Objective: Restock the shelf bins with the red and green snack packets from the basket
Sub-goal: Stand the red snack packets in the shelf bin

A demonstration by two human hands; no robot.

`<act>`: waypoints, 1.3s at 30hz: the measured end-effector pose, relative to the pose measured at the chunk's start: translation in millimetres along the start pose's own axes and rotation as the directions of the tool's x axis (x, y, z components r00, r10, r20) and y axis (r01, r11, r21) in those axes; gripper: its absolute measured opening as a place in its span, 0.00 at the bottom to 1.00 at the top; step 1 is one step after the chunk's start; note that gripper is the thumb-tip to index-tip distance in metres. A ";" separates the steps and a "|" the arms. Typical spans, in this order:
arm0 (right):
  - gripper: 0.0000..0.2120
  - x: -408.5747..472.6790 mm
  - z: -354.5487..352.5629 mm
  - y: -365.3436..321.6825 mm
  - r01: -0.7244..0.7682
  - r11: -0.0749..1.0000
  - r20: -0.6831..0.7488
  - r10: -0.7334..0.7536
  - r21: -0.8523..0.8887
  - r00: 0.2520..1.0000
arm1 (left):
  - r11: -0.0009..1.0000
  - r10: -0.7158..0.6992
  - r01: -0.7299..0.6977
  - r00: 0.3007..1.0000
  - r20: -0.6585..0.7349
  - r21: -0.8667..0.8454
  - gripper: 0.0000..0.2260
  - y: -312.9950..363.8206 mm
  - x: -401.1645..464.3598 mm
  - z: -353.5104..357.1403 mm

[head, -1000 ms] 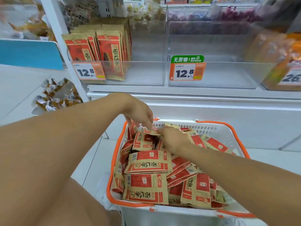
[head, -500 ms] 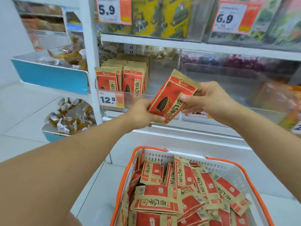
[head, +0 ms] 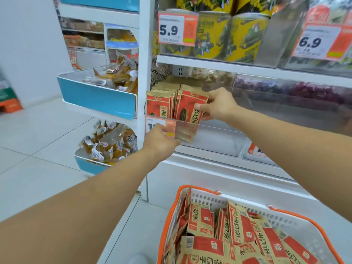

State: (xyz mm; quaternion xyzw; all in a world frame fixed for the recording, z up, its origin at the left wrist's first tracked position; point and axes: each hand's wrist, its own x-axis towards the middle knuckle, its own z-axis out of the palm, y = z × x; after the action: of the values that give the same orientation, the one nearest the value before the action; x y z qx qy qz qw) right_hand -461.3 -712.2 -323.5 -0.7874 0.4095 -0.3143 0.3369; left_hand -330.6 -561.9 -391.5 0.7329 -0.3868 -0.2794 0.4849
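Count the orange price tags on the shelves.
4: the 5.9 tag upper left, the 6.9 tag upper right, one behind the left hand, one behind the right forearm. More may be hidden.

The red packet (head: 187, 113) — held in the air before the shelf half a second ago — now stands inside the clear bin (head: 215, 128), gripped by the right hand (head: 219, 105); the left hand (head: 160, 140) — released from it — touches the bin's front.

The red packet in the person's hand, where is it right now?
In the head view, the red packet sits left of middle, held by the right hand and lowered into the clear bin, beside the standing packets.
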 end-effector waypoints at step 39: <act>0.31 -251.3 31.9 173.0 0.177 0.838 0.659 0.256 -0.516 0.707 | 0.509 -0.447 -0.494 0.548 0.707 0.705 0.25 19.3 -40.3 88.3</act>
State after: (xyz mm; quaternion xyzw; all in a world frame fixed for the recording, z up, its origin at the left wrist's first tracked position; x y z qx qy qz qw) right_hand -629.0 -563.9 -533.2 -0.8987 0.3385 0.1480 0.2364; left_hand -427.6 -576.2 -405.1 0.6342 -0.6619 -0.3518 -0.1897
